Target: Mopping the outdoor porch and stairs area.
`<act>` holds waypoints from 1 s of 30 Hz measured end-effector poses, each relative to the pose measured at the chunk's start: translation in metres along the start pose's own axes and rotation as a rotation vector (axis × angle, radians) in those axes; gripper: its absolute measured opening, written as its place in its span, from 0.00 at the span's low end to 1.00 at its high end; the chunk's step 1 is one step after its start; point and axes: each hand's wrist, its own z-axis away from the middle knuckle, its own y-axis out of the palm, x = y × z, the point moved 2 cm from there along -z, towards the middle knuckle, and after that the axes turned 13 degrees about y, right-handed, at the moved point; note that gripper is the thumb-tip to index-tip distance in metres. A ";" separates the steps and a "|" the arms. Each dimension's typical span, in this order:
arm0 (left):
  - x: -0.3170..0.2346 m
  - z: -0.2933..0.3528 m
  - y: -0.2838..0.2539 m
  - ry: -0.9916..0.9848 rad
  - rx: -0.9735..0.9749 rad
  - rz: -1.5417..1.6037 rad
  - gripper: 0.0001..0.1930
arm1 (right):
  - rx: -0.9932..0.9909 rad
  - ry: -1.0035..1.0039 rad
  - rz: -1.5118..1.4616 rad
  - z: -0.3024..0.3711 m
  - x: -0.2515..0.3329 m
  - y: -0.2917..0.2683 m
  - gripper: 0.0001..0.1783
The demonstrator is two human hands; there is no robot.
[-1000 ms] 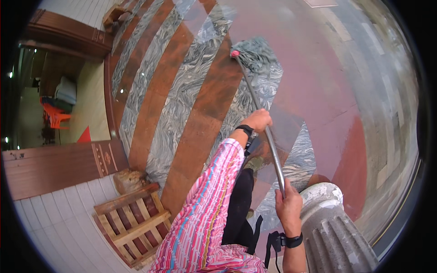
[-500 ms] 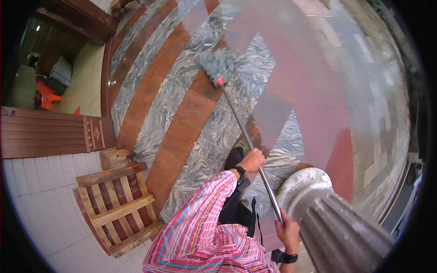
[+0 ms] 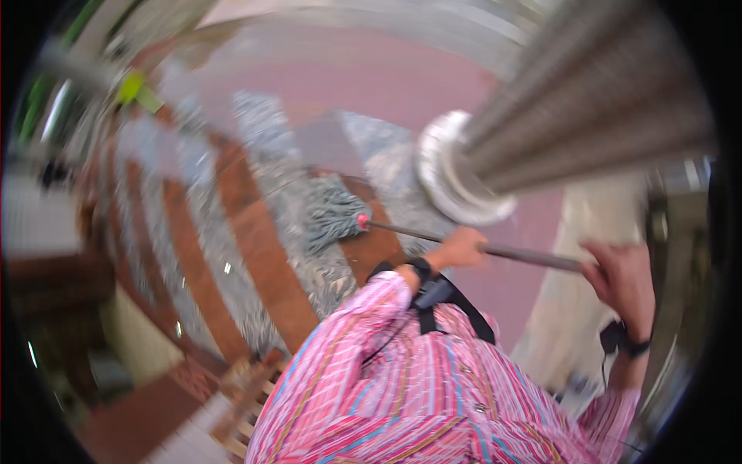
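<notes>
Both of my hands grip a string mop whose grey-green head [image 3: 338, 213] rests on the striped stone floor, a little left of the middle. A pink-red collar [image 3: 362, 222] joins the strands to a thin metal handle [image 3: 533, 256], which runs off to the right. My left hand [image 3: 460, 247] is wrapped round the handle partway along, with a dark band on its wrist. Near the handle's far right end my right hand [image 3: 622, 278] closes on it, slightly smeared by motion. Another dark band circles that wrist.
A fluted stone column [image 3: 580, 108] on a round white base [image 3: 452, 166] stands just beyond the handle. Slatted wooden pallet [image 3: 246, 398] lies at lower left, by a brown door frame [image 3: 147, 394]. Something yellow-green [image 3: 131, 87] shows blurred at upper left.
My view has turned to the right. The mop head has been drawn closer to me, and the handle has swung from steep to nearly level. Both hands keep hold of it.
</notes>
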 end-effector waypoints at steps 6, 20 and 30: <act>0.011 -0.023 0.022 -0.078 0.057 0.196 0.16 | -0.287 0.179 -0.038 0.000 -0.038 0.032 0.09; 0.059 0.037 0.048 -0.101 -0.044 0.194 0.14 | -0.480 0.131 -1.433 0.053 -0.014 0.125 0.09; 0.093 0.078 0.121 -0.264 -0.109 -0.259 0.14 | 0.011 -0.142 -1.876 0.108 -0.033 0.196 0.20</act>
